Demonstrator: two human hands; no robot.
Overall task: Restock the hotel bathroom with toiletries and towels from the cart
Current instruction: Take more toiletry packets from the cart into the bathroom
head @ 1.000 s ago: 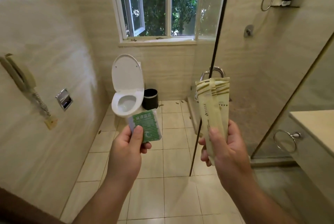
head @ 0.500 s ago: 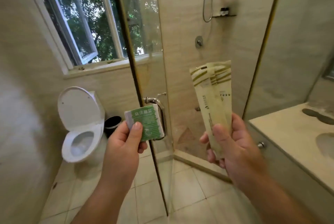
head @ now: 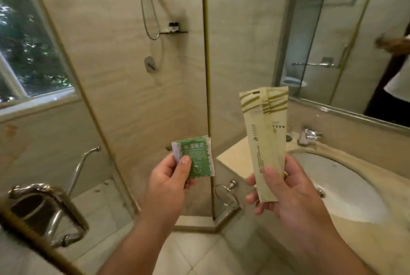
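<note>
Head cam: left hand (head: 168, 182) pinches a green sachet (head: 196, 157) under its thumb. Right hand (head: 286, 192) grips two cream packets (head: 265, 137) upright, beside the sink (head: 346, 190).

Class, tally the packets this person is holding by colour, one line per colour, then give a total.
green packet: 1, pinched in the left hand
cream striped packets: 2, overlapping, held in the right hand
Total: 3
</note>
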